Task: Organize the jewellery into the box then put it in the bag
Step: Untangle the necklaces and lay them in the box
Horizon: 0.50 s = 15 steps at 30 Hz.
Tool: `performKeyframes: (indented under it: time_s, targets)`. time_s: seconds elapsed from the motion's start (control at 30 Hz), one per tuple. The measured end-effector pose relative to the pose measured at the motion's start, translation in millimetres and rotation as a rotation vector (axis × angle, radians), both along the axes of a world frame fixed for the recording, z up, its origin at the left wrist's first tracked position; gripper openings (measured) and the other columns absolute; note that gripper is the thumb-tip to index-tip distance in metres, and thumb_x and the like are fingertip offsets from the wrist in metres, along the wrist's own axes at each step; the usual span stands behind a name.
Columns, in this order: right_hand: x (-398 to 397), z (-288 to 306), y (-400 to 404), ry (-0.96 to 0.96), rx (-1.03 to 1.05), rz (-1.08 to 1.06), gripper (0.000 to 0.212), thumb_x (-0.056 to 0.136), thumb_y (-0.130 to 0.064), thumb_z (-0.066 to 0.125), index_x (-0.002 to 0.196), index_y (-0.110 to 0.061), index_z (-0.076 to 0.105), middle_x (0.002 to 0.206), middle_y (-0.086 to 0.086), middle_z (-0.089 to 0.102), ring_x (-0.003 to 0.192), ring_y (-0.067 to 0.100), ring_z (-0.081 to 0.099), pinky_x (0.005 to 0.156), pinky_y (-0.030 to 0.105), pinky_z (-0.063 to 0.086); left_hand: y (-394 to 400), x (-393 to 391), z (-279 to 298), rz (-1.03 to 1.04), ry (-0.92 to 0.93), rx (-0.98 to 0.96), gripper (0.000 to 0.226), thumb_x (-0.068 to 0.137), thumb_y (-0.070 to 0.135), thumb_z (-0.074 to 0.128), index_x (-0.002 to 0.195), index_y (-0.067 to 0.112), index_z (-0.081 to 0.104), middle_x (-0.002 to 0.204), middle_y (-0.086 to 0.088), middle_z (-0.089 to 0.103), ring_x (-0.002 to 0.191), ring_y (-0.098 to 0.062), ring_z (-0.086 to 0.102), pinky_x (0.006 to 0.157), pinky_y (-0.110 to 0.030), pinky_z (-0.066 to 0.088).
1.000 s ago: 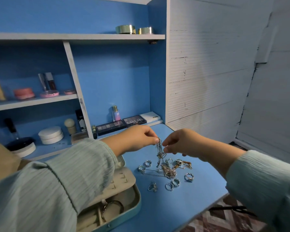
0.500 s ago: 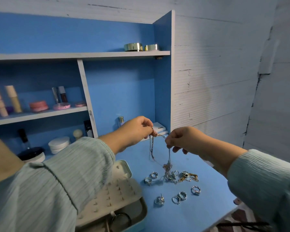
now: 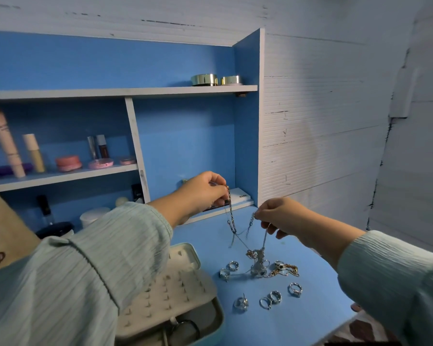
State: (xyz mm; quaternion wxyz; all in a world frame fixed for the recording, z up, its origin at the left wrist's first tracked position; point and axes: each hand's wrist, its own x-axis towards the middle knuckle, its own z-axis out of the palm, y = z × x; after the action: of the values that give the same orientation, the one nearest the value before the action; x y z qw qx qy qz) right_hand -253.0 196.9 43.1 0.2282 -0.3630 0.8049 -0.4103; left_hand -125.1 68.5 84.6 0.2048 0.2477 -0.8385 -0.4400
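Note:
My left hand [image 3: 202,193] pinches one end of a thin silver chain [image 3: 231,218] above the blue desk [image 3: 300,318]. My right hand [image 3: 279,217] pinches another chain end a little lower and to the right. Both strands hang down into a tangled heap of necklaces [image 3: 260,267] on the desk. Several silver rings [image 3: 273,297] lie around the heap. The open jewellery box [image 3: 183,290], pale teal with a cream peg panel, sits at the lower left, partly hidden by my left sleeve. A brown bag [image 3: 3,236] shows at the left edge.
Shelves behind hold cosmetics: tubes [image 3: 6,143], pink compacts [image 3: 69,163], white jars [image 3: 93,216] and two gold tins [image 3: 205,79] on the top shelf. A white book [image 3: 240,197] lies at the desk's back. The desk's front edge runs diagonally at lower right.
Both hands have risen and drawn apart, lifting the chain ends out of the heap so the strands hang longer. The view has tilted upward.

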Motion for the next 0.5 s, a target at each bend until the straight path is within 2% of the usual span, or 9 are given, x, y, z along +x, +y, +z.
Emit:
performKeyframes:
  time_s: [0.1, 0.2, 0.33, 0.4, 0.5]
  targets:
    - [-1.1, -7.7, -1.5, 0.069, 0.083, 0.016, 0.016, 0.092, -0.021, 0.055, 0.085, -0.009, 0.060, 0.069, 0.002, 0.055, 0.059, 0.012, 0.048, 0.051, 0.020, 0.043, 1.0, -0.6, 5.6, 0.009, 0.027, -0.025, 0.007, 0.095, 0.017, 0.050, 0.090, 0.023, 0.050, 0.085, 0.003, 0.063, 0.072, -0.006, 0.060, 0.053, -0.014, 0.040]
    - [-2.1, -16.0, -1.8, 0.105, 0.143, 0.017, 0.016, 0.093, -0.021, 0.053, 0.081, -0.013, 0.059, 0.072, 0.002, 0.056, 0.060, 0.012, 0.048, 0.050, 0.018, 0.043, 1.8, -1.5, 12.6, 0.029, 0.089, -0.002, 0.006, 0.095, 0.016, 0.049, 0.093, 0.021, 0.050, 0.089, 0.001, 0.062, 0.073, -0.006, 0.060, 0.046, -0.010, 0.040]
    - [-2.2, -22.7, 0.5, 0.208, 0.308, 0.120, 0.018, 0.093, -0.026, 0.052, 0.105, -0.016, 0.061, 0.097, 0.004, 0.062, 0.077, 0.013, 0.055, 0.057, 0.018, 0.047, 1.3, -3.4, 18.0, 0.044, 0.100, -0.025, 0.005, 0.094, 0.020, 0.049, 0.092, 0.025, 0.049, 0.093, 0.003, 0.063, 0.078, -0.006, 0.063, 0.056, -0.017, 0.040]
    - [-1.3, -19.2, 0.0, 0.182, 0.264, 0.167, 0.022, 0.091, -0.029, 0.056, 0.111, -0.021, 0.059, 0.104, 0.001, 0.061, 0.084, 0.012, 0.056, 0.060, 0.018, 0.046, 2.1, -5.4, 19.0, 0.037, 0.097, -0.028, 0.005, 0.094, 0.020, 0.050, 0.092, 0.025, 0.049, 0.095, 0.002, 0.064, 0.077, -0.005, 0.064, 0.059, -0.018, 0.041]
    - [6.1, -5.1, -4.4, 0.090, 0.025, 0.171, 0.022, 0.087, -0.034, 0.063, 0.106, -0.027, 0.058, 0.102, -0.003, 0.060, 0.086, 0.012, 0.056, 0.060, 0.019, 0.043, 4.2, -8.9, 19.8, 0.030, 0.104, -0.036, 0.006, 0.093, 0.020, 0.050, 0.090, 0.025, 0.049, 0.096, 0.001, 0.065, 0.079, -0.006, 0.065, 0.063, -0.020, 0.045]
